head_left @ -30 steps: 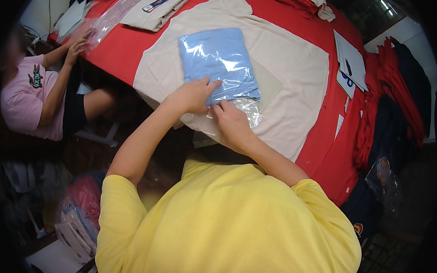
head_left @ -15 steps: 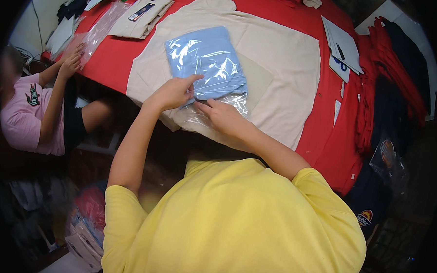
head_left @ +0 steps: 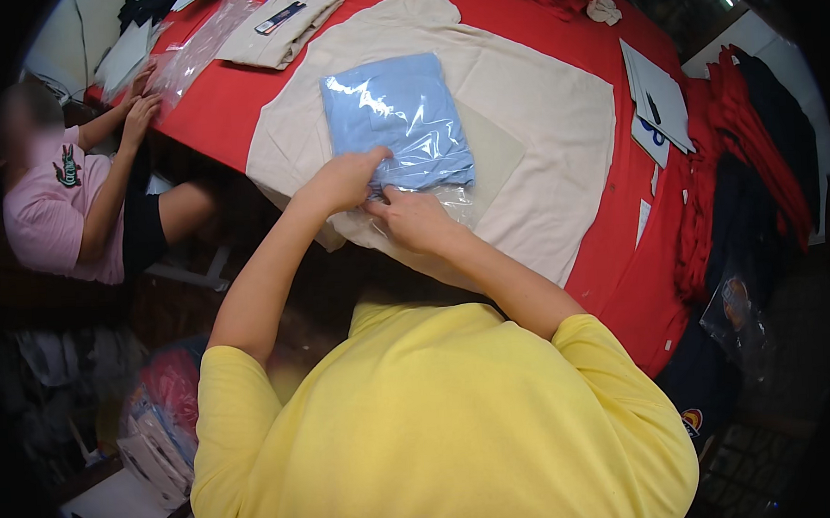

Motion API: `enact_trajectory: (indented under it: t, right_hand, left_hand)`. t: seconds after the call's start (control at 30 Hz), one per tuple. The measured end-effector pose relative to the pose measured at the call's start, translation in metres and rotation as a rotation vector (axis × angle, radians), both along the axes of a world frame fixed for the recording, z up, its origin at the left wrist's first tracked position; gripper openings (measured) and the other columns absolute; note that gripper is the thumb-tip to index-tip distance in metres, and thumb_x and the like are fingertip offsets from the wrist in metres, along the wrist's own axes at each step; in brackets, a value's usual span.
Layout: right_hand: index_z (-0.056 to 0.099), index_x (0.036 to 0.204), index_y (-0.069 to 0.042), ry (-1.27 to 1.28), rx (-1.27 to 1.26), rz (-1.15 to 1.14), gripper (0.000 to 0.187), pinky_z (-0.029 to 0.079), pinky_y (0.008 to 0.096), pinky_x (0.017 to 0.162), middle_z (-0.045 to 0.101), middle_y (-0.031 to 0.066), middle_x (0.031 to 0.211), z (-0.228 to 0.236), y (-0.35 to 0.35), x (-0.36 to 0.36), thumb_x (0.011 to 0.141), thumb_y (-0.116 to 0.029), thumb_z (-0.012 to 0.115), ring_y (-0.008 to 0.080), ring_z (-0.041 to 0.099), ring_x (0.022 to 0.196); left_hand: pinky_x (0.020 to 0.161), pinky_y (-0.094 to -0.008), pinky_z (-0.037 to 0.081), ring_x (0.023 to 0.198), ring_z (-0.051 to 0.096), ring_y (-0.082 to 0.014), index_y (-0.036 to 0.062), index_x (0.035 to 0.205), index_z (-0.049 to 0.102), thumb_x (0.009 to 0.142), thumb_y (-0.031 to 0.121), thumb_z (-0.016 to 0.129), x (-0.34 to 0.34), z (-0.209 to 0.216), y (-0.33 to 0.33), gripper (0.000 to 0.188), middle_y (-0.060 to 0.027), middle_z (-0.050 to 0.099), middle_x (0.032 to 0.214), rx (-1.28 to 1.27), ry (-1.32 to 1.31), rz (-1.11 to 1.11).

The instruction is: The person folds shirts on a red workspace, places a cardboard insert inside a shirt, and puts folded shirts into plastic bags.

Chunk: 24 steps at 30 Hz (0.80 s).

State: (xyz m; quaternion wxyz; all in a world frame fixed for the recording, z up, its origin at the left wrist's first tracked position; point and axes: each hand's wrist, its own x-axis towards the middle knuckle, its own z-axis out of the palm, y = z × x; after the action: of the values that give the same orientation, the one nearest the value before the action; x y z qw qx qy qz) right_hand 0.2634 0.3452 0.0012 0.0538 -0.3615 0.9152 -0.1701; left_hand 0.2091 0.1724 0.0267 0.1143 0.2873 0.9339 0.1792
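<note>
A folded light-blue garment (head_left: 392,107) lies flat inside a clear plastic bag (head_left: 456,198) whose loose end points toward me. At the bag's near left corner, my left hand (head_left: 342,182) is closed on the plastic, thumb and forefinger over the edge of the blue cloth. Just right of it, my right hand (head_left: 415,220) pinches the same loose end, its fingertips close to the left hand's. Beneath the bag spreads a cream garment (head_left: 548,114), with a pale flat sheet (head_left: 498,149) showing past the bag's right side.
Red cloth (head_left: 210,124) covers the table. At the back left lie a folded beige garment (head_left: 280,29) and clear plastic (head_left: 198,51). Papers with a pen and scissors (head_left: 652,136) are on the right, beside red garments (head_left: 699,191). A person in pink (head_left: 61,214) sits at left, hands at the table edge.
My right hand has shifted slightly left and up, closing its fingers on the bag's loose end beside my left hand. The blue garment stays in place on the cream one.
</note>
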Motion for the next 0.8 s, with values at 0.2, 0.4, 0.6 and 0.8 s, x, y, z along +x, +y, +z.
enact_trajectory:
  t: [0.2, 0.4, 0.6, 0.8]
  right_hand:
    - [0.056, 0.122, -0.022, 0.041, -0.035, 0.007, 0.034, 0.051, 0.0425, 0.072, 0.057, 0.0178, 0.104, 0.002, 0.003, 0.01, 0.089, -0.021, 0.05, 0.0322, 0.063, 0.085]
    - [0.055, 0.125, -0.027, 0.017, 0.058, 0.03, 0.038, 0.051, 0.0429, 0.069, 0.055, 0.0168, 0.105, 0.0, -0.006, 0.009, 0.088, -0.028, 0.054, 0.0315, 0.064, 0.08]
    - [0.061, 0.119, -0.028, -0.012, -0.01, 0.001, 0.033, 0.051, 0.0431, 0.068, 0.056, 0.0193, 0.104, 0.002, -0.007, 0.01, 0.089, -0.021, 0.048, 0.0317, 0.064, 0.079]
    - [0.06, 0.122, -0.021, -0.09, -0.03, 0.019, 0.032, 0.05, 0.0433, 0.073, 0.058, 0.0189, 0.104, 0.012, 0.001, 0.023, 0.092, -0.019, 0.048, 0.0328, 0.062, 0.085]
  left_hand:
    - [0.078, -0.0441, 0.049, 0.094, 0.061, -0.0378, 0.0113, 0.127, 0.041, 0.073, -0.001, 0.064, 0.002, 0.002, 0.003, 0.06, -0.0188, 0.063, 0.097, 0.005, -0.052, 0.03]
    - [0.08, -0.0439, 0.048, 0.097, 0.059, -0.0373, 0.0104, 0.128, 0.04, 0.072, 0.0, 0.065, -0.001, -0.002, 0.005, 0.063, -0.0194, 0.062, 0.101, 0.017, -0.021, 0.003]
    - [0.082, -0.0435, 0.048, 0.099, 0.057, -0.0364, 0.0094, 0.13, 0.041, 0.07, -0.001, 0.063, 0.008, -0.007, 0.007, 0.064, -0.0185, 0.061, 0.104, 0.008, 0.084, -0.038]
    - [0.077, -0.0415, 0.047, 0.091, 0.057, -0.0334, 0.0092, 0.13, 0.044, 0.069, 0.004, 0.062, 0.025, -0.011, 0.009, 0.064, -0.0155, 0.057, 0.1, 0.021, 0.274, -0.1]
